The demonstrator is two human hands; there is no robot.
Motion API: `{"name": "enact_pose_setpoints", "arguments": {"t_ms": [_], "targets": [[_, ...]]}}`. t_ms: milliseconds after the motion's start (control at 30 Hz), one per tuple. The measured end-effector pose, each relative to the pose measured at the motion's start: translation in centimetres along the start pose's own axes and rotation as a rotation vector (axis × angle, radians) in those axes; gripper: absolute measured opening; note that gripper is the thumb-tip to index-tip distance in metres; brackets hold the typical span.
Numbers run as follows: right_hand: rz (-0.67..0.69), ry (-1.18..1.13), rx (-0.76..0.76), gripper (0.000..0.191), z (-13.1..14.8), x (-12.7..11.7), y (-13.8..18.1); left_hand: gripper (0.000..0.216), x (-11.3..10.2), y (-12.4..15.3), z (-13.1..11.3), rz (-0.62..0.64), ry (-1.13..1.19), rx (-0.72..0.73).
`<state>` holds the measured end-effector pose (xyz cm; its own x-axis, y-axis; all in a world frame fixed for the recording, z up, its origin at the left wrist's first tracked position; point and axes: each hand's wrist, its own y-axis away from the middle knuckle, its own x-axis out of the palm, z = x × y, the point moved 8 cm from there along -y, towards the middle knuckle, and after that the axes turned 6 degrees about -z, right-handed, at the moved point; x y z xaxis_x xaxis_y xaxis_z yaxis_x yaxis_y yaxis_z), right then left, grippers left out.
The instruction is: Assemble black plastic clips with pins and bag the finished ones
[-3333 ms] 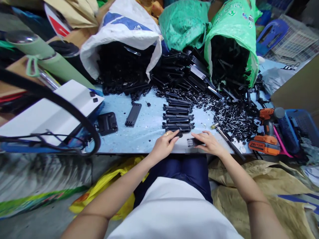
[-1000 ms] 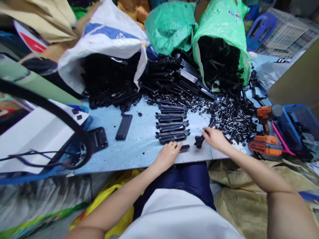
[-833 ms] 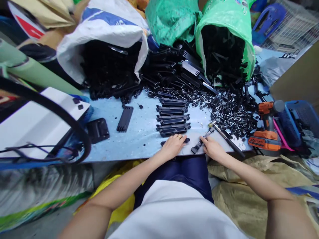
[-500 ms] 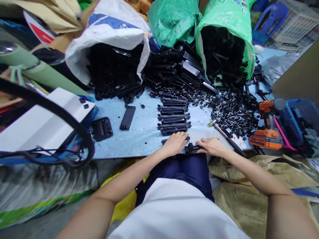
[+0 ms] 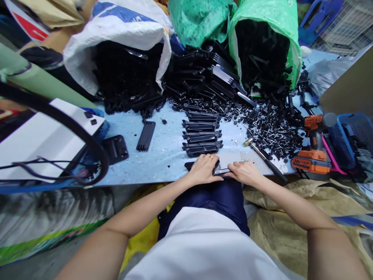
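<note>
Head view: orange drill base label reads "20V".

hands 2 | sacks 3 (two green) | drill 1 | stacked black bars 4

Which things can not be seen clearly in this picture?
Head view only:
- Black plastic part: mostly covered by left hand and right hand.
- White sack contents: dark, indistinct.
- Drill label: too small.
- Blue basket: cut by right edge.
</note>
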<state>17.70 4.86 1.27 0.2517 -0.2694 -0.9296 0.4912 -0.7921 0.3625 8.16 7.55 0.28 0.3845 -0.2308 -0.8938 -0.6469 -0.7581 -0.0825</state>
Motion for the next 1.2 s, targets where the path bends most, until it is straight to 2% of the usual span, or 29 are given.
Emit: {"name": "enact_pose_setpoints", "arguments": {"t_ms": [200,300,433,500,567,600,633,667,733,767,833,933,1000,1100,1200], "targets": [[-0.133,0.102,0.002,0.046,1.3,-1.7,0.3,0.043,-0.5,0.9,0.5,-0.146,0.032,0.061],[-0.174,0.137,-0.041,0.044,1.4,-2.4,0.2,0.044,-0.6,1.2,0.2,-0.211,0.035,0.087],[-0.232,0.137,-0.106,0.042,0.4,-2.0,-0.2,0.050,-0.5,1.0,-0.8,-0.183,0.051,0.114],[-0.317,0.122,-0.163,0.042,-0.1,-1.5,-0.3,0.053,-1.7,0.2,-0.7,-0.203,0.079,0.147],[-0.427,0.106,-0.212,0.043,-0.6,-0.9,-0.1,0.046,-4.7,-1.2,2.2,-0.333,0.099,0.002],[-0.475,0.098,-0.228,0.044,-0.8,-0.6,0.0,0.037,-6.5,-1.7,5.0,-0.422,0.103,-0.158],[-0.511,0.087,-0.239,0.044,-1.0,-0.3,0.2,0.028,-8.4,-1.6,8.6,-0.525,0.089,-0.402],[-0.533,0.071,-0.245,0.045,-1.2,-0.1,0.2,0.025,-9.9,-1.7,11.3,-0.575,0.071,-0.516],[-0.555,0.032,-0.223,0.043,-2.0,-0.1,0.0,0.019,-11.8,-1.7,15.9,-0.596,0.066,-0.671],[-0.561,0.010,-0.188,0.040,-2.7,-0.5,-0.4,0.017,-11.9,-1.5,17.8,-0.559,0.090,-0.759],[-0.561,-0.022,-0.057,0.034,-4.9,-1.6,-2.0,0.014,-11.8,-1.0,19.5,-0.521,0.118,-0.821],[-0.514,-0.018,0.215,0.026,-9.3,-3.6,-5.6,0.008,-10.7,0.2,17.8,-0.517,0.184,-0.797],[-0.469,0.013,0.343,0.026,-11.7,-4.4,-8.1,0.010,-9.0,1.6,15.6,-0.529,0.443,-0.797],[-0.381,0.034,0.359,0.029,-13.0,-4.2,-11.3,0.027,-5.5,3.7,12.1,-0.499,1.029,-0.817],[-0.385,-0.036,0.344,0.026,-13.1,-3.4,-12.1,0.040,-2.7,5.4,10.0,-0.434,1.353,-0.877]]}}
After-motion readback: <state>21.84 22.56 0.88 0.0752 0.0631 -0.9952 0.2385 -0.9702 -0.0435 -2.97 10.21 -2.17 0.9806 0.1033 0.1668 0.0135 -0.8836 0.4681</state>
